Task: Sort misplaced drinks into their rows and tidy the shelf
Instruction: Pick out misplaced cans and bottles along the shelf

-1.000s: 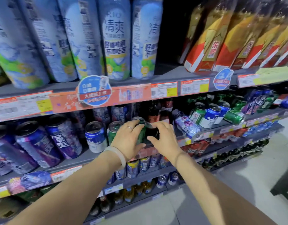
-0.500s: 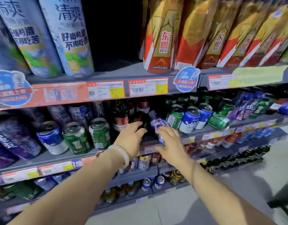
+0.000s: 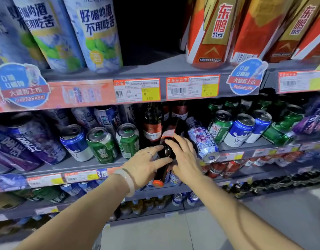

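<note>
A dark glass bottle (image 3: 166, 150) with a red label and red cap lies tilted off the middle shelf (image 3: 101, 165), cap end pointing down toward me. My left hand (image 3: 146, 165) holds its left side, fingers spread across the glass. My right hand (image 3: 185, 157) curls over its right side. Behind it, matching dark bottles (image 3: 153, 127) stand upright. A purple grape can (image 3: 203, 141) lies tipped over just right of my right hand. Green cans (image 3: 101, 145) and a blue-white can (image 3: 76, 143) stand to the left.
Right of the grape can stand a green can (image 3: 220, 127) and blue-white cans (image 3: 240, 130); another green can (image 3: 278, 134) lies on its side. Tall pale-blue cans (image 3: 99, 33) and red-gold cartons (image 3: 209, 33) fill the top shelf. Lower shelves hold more cans and bottles.
My view has moved right and closer. My hands left the green can, moved right to the bottle row, and now hold a dark bottle tipped out of the shelf, cap toward me.
</note>
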`<state>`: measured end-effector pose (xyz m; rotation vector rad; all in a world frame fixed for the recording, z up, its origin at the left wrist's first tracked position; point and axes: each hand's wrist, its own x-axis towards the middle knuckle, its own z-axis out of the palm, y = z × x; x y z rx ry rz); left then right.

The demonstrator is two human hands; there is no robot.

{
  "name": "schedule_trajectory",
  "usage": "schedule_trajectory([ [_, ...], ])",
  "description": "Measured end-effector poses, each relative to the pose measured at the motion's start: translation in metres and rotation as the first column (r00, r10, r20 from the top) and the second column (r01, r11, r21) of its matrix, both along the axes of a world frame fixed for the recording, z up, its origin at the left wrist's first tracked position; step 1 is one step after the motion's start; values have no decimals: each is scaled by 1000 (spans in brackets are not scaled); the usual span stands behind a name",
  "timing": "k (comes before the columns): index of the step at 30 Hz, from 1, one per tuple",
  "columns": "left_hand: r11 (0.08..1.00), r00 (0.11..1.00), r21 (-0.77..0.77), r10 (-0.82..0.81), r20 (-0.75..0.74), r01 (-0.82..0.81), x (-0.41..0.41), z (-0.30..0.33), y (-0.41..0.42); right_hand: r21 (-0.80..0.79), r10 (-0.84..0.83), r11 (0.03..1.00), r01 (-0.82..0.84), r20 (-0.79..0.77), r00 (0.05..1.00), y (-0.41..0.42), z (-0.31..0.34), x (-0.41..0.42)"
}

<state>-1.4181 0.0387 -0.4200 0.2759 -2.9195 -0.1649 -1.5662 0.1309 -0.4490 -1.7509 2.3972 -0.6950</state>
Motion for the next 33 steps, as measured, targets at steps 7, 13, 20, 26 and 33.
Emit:
schedule_trajectory([
  [7, 992, 992, -28, -124, -18, 123, -4, 8, 2, 26, 82, 996, -83, 25, 996, 10, 4, -13],
  [13, 984, 974, 9, -174, -147, 177, -20, 35, 11, -27, 144, 990, -141, 242, 960, 25, 28, -35],
  [20, 922, 957, 386, 81, -278, 34, -52, 50, 23, -109, 62, 994, 11, 643, 763, 27, 50, -41],
  [26, 798, 851, 590, 389, -353, -119, -72, 63, 21, -124, 1, 987, 107, 658, 753, 10, 62, -48],
  [33, 768, 861, 565, 474, -187, -300, -74, 75, -3, -4, -64, 997, 79, 555, 829, -19, 78, -60],
])
